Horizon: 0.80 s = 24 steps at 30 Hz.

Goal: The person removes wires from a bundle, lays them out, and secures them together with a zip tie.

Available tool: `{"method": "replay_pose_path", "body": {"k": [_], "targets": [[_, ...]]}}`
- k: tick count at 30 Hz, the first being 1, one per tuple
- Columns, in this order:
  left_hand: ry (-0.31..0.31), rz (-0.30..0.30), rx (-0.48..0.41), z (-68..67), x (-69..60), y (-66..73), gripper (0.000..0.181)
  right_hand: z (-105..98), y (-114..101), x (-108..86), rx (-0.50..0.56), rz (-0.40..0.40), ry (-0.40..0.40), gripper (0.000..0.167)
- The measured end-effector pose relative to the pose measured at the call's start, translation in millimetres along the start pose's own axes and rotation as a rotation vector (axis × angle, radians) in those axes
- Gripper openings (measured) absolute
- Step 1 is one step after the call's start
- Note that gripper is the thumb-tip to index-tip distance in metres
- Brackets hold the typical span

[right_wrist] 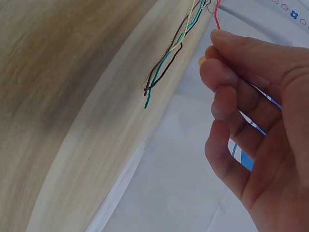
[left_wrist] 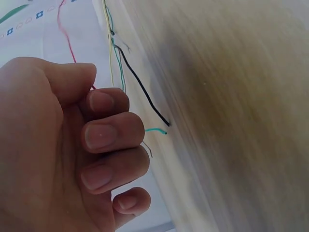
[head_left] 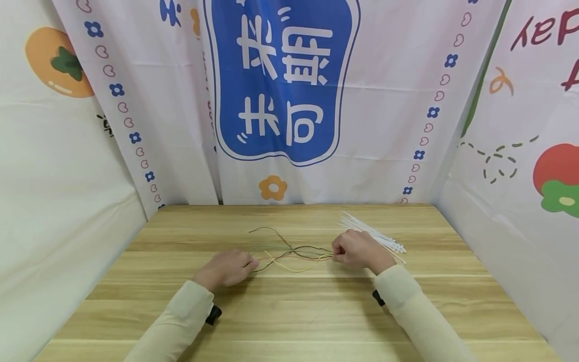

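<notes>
Thumb and index finger of my left hand [head_left: 227, 267] pinch a red wire [left_wrist: 68, 40], the other fingers curled beside it. My right hand [head_left: 360, 250] pinches a red wire [right_wrist: 217, 17] between thumb and index finger. Between the hands in the head view, several thin wires lie loosely crossed on the table, among them a yellow wire [head_left: 296, 271] and a dark wire [head_left: 312, 247]. A black wire [left_wrist: 145, 89] and a green wire end [left_wrist: 157, 129] show beside the left fingers. Another green wire [right_wrist: 158, 70] lies left of the right hand in the right wrist view.
A bunch of white cable ties [head_left: 372, 233] lies on the wooden table [head_left: 289, 311], just behind and right of the right hand. Printed white cloth [head_left: 389, 125] hangs along the table's back edge, with more cloth at both sides.
</notes>
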<state>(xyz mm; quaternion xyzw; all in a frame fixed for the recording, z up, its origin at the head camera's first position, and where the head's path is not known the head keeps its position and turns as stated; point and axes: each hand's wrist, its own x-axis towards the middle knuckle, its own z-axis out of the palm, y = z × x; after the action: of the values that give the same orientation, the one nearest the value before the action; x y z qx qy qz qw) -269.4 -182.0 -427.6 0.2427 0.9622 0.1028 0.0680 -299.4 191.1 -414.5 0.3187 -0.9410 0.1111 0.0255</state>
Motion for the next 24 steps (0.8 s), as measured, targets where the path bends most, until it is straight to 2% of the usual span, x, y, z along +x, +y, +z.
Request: {"method": "replay_pose_path", "body": {"k": [5, 12, 19, 24], "targets": [[0.015, -0.005, -0.003, 2.4, -0.9, 0.2, 0.042, 3, 0, 1.9, 0.014, 0.027, -0.022, 0.037], [0.026, -0.078, 0.003, 2.5, -5.4, -4.3, 0.040, 4, 0, 3.4, 0.060, 0.062, -0.040, 0.034], [0.061, -0.079, 0.026, 2.7, -9.5, -8.9, 0.037, 6, 4, 2.0, 0.073, 0.111, -0.037, 0.032], [0.091, -0.101, 0.035, 3.5, -10.5, -10.1, 0.038, 6, 5, 0.7, 0.094, 0.101, -0.016, 0.028]]}}
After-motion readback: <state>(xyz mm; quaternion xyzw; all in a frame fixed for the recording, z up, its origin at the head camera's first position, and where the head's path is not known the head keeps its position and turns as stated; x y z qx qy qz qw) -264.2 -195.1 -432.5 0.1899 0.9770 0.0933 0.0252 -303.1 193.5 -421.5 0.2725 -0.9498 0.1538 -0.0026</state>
